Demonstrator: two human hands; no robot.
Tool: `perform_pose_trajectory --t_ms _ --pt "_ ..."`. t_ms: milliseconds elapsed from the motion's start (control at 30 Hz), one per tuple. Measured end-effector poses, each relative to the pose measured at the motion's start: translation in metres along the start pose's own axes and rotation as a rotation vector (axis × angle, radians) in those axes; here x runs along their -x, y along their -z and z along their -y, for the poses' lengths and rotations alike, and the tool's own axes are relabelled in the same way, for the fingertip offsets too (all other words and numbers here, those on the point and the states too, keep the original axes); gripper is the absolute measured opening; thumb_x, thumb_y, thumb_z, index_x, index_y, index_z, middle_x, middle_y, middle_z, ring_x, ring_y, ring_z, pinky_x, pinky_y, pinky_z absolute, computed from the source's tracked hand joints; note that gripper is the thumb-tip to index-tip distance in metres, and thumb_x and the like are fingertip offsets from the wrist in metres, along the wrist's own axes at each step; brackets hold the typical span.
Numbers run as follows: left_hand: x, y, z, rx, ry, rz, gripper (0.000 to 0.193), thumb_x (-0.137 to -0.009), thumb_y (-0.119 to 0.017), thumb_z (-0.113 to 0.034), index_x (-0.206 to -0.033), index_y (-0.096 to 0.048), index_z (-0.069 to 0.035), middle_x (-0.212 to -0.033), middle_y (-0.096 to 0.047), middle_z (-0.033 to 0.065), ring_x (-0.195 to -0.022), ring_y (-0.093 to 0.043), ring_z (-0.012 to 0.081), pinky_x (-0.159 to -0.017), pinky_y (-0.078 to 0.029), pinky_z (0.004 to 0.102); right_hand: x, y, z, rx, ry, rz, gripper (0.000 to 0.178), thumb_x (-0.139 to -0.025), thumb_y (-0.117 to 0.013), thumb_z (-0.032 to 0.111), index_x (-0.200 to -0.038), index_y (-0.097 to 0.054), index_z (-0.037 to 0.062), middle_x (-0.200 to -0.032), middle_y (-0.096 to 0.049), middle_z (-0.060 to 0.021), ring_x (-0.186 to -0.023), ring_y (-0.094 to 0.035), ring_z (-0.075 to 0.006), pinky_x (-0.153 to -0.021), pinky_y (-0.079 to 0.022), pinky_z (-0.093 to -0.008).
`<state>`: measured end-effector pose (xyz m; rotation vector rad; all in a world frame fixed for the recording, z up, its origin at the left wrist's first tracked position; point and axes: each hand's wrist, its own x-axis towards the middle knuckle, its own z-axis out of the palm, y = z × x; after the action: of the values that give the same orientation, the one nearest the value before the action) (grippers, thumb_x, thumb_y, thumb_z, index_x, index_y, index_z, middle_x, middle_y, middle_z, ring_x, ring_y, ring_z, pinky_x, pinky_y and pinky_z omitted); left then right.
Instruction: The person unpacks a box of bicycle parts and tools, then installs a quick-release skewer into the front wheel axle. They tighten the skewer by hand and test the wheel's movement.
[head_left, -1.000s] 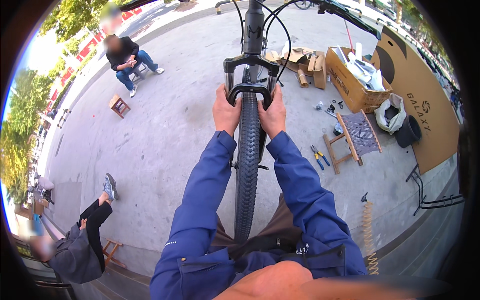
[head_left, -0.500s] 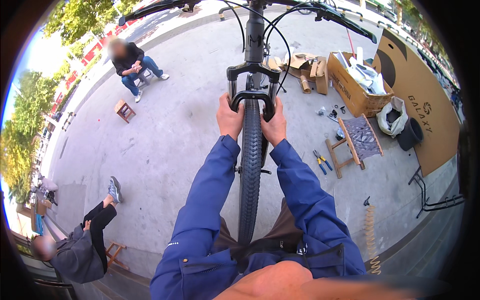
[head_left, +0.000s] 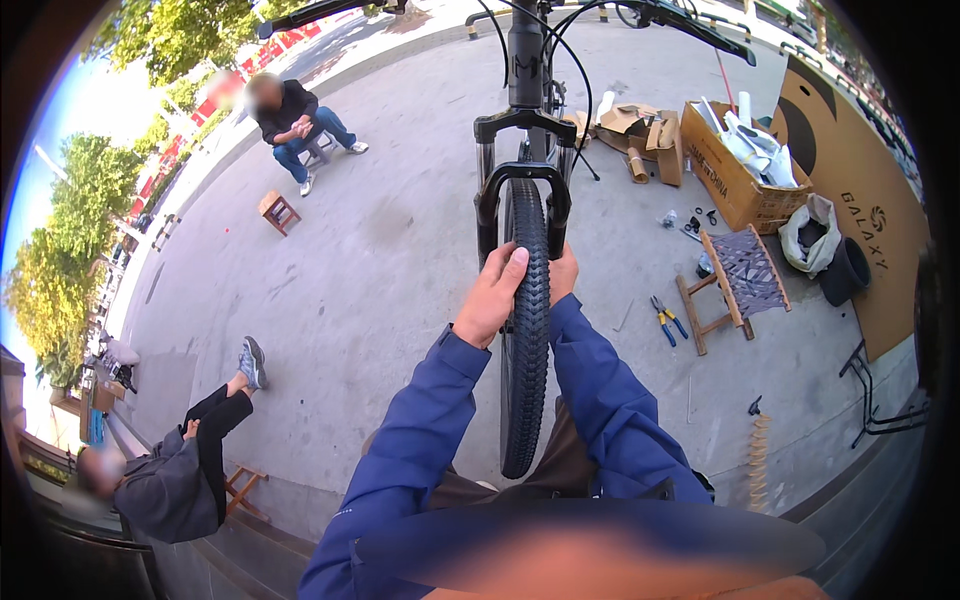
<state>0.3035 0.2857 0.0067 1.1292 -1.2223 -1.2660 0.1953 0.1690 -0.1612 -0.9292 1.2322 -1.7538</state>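
A bicycle stands upright in front of me, its knobbly black front wheel (head_left: 527,370) pointing toward me between my legs. Above the tyre are the black suspension fork (head_left: 523,178) and the dark frame head tube (head_left: 525,75). My left hand (head_left: 495,290) grips the wheel from its left side, below the fork leg. Its thumb lies along the tyre, while its fingers are mostly hidden beside the rim. On the opposite side, my right hand (head_left: 565,272) is at the wheel by the right fork leg. The tyre and fork hide most of its fingers.
Right: pliers (head_left: 668,320), a folding stool (head_left: 745,275), an opened carton (head_left: 750,170), a white sack (head_left: 810,232), a black bucket (head_left: 846,270) and a coiled hose (head_left: 760,460). Left: two seated people and a small wooden stool (head_left: 279,212).
Both hands have come down from the fork legs beside the arch to lower on the wheel. My left thumb now rests on the tyre. The view has shifted, moving the bicycle rightward in it.
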Motion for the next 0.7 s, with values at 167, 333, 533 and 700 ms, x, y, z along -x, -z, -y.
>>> perform_pose_trajectory --t_ms 167,333,533,700 --pt "0.026 0.007 -0.001 0.096 0.005 0.12 0.055 -0.113 -0.053 -0.037 -0.15 -0.046 0.002 -0.122 -0.069 0.0111 -0.108 -0.066 0.0139 -0.095 -0.054 0.0315 0.001 -0.005 0.018 0.075 0.008 -0.049 0.031 -0.09 -0.082 0.029 -0.093 -0.069 0.0013 -0.077 -0.07 -0.009 -0.071 -0.068 -0.0195 -0.072 -0.054 -0.0382" --pt "0.149 0.042 0.026 -0.008 0.048 0.319 0.095 -0.096 -0.073 -0.057 -0.157 -0.035 0.004 -0.14 -0.062 0.0182 -0.127 -0.061 0.0254 -0.112 -0.047 0.0421 -0.008 -0.008 0.023 0.039 -0.062 -0.028 0.03 -0.089 -0.081 0.028 -0.094 -0.069 0.0015 -0.077 -0.07 -0.0087 -0.071 -0.067 -0.019 -0.072 -0.054 -0.0374" --pt "0.26 0.071 0.084 -0.47 0.29 0.381 0.103 -0.084 -0.088 -0.047 -0.155 -0.037 0.008 -0.147 -0.055 0.0294 -0.139 -0.056 0.0381 -0.119 -0.042 0.0468 -0.011 -0.007 0.019 0.083 -0.059 -0.014 0.028 -0.089 -0.081 0.026 -0.093 -0.069 0.0012 -0.076 -0.069 -0.0072 -0.068 -0.064 -0.017 -0.07 -0.053 -0.0367" --pt "0.283 0.065 0.105 -0.504 0.272 0.212 0.09 -0.084 -0.089 -0.037 -0.149 -0.045 0.006 -0.139 -0.06 0.026 -0.131 -0.061 0.0355 -0.113 -0.047 0.044 -0.012 -0.002 0.013 0.038 -0.102 0.024 0.028 -0.089 -0.082 0.025 -0.092 -0.069 0.0006 -0.075 -0.069 -0.0065 -0.069 -0.063 -0.0153 -0.069 -0.052 -0.0357"
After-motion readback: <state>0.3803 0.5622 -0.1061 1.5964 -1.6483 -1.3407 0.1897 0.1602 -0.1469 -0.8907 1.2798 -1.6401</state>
